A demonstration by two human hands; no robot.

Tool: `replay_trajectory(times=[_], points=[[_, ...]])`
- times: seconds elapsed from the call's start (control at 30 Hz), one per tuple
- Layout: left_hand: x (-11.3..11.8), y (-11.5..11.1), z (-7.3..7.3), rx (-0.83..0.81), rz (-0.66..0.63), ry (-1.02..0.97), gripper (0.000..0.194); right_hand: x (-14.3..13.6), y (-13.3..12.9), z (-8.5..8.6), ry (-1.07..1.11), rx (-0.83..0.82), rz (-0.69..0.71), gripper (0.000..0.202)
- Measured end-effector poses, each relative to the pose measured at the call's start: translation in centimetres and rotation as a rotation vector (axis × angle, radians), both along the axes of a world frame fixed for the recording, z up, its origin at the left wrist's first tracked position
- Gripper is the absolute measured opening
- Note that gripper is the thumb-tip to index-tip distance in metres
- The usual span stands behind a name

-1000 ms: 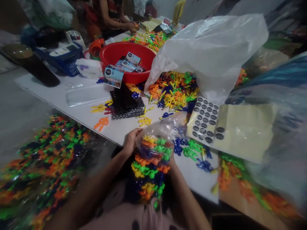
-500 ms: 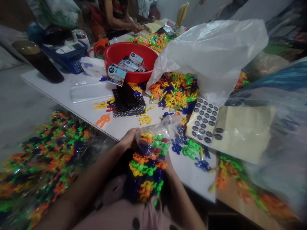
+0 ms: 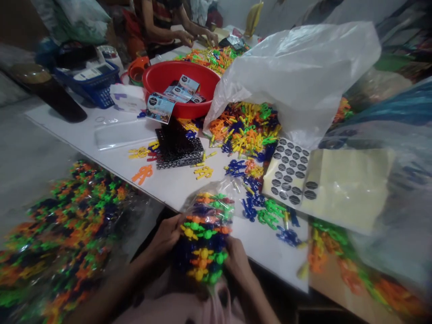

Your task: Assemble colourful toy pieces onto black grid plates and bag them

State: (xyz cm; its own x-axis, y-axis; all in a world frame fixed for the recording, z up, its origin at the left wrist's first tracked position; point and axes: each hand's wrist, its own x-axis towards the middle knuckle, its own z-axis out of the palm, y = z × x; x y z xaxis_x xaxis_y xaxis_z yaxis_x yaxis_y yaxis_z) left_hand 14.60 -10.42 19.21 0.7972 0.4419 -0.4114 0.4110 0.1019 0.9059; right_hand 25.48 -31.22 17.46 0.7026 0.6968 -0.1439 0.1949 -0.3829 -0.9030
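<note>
A clear plastic bag (image 3: 205,238) packed with rows of orange, green, yellow and blue plastic figures stands upright over my lap, its loose top lying toward the table edge. My left hand (image 3: 168,234) grips the bag's left side, fingers closed on the plastic. On the right side my right hand (image 3: 234,254) is closed against the bag, its fingertips partly hidden behind it. Loose blue figures (image 3: 249,209) and green figures (image 3: 270,213) lie on the white table (image 3: 114,164) just beyond the bag.
A red basin (image 3: 199,108) holds printed cards. Black lattice baskets (image 3: 178,153), a large white bag (image 3: 303,72) of figures and a sticker sheet (image 3: 286,173) are on the table. Filled bags (image 3: 67,225) lie at the lower left. Another person's hands (image 3: 199,38) work at the far end.
My left hand has moved down from the bag's top to its left side. The bag is more upright, its top now unheld. The other person's hands have moved apart.
</note>
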Motion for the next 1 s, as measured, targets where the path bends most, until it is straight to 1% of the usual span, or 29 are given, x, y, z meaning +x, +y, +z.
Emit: replay_trajectory(times=[0.07, 0.1, 0.2, 0.27, 0.33, 0.37, 0.4, 0.5, 0.57, 0.7, 0.8, 0.9, 1.0], points=[[-0.5, 0.0, -0.2, 0.071, -0.047, -0.012, 0.02, 0.0, 0.4, 0.4, -0.012, -0.008, -0.061, 0.019], [-0.3, 0.2, -0.3, 0.116, -0.05, -0.025, 0.021, 0.2, 0.9, 0.8, -0.028, -0.009, -0.116, 0.02], [0.3, 0.7, 0.2, 0.277, 0.031, -0.067, 0.024, 1.4, 2.4, 2.4, -0.138, 0.016, -0.322, 0.022], [0.2, 0.8, 1.0, 0.353, 0.118, -0.098, 0.025, 1.9, 3.1, 3.4, -0.248, 0.066, -0.393, 0.02], [-0.7, 0.6, 2.1, 0.367, 0.17, -0.142, 0.028, 1.8, 3.2, 4.1, -0.361, 0.117, -0.389, 0.017], [-1.3, 0.4, 2.6, 0.371, 0.167, -0.17, 0.027, 1.5, 3.1, 4.2, -0.41, 0.127, -0.374, 0.015], [-1.9, 0.2, 3.1, 0.384, 0.137, -0.2, 0.025, 1.2, 2.9, 4.3, -0.446, 0.126, -0.358, 0.014], [-3.1, 0.0, 4.0, 0.483, -0.033, -0.275, 0.019, 0.2, 2.2, 4.1, -0.471, 0.101, -0.319, 0.012], [-3.1, 0.1, 4.0, 0.55, -0.114, -0.311, 0.017, -0.2, 2.0, 3.9, -0.435, 0.093, -0.285, 0.013], [-2.4, 0.7, 2.9, 0.681, -0.172, -0.358, 0.008, -0.2, 2.0, 4.0, -0.405, 0.086, -0.213, 0.012], [-2.1, 1.2, 2.6, 0.724, -0.274, -0.345, 0.004, 0.0, 2.0, 4.1, -0.4, 0.074, -0.199, 0.012], [-1.9, 1.3, 3.4, 0.718, -0.328, -0.295, 0.004, 0.0, 2.0, 4.0, -0.398, 0.092, -0.202, 0.011], [-1.6, 0.7, 4.6, 0.715, -0.295, -0.207, 0.01, 0.1, 2.0, 4.0, -0.397, 0.1, -0.181, 0.01]])
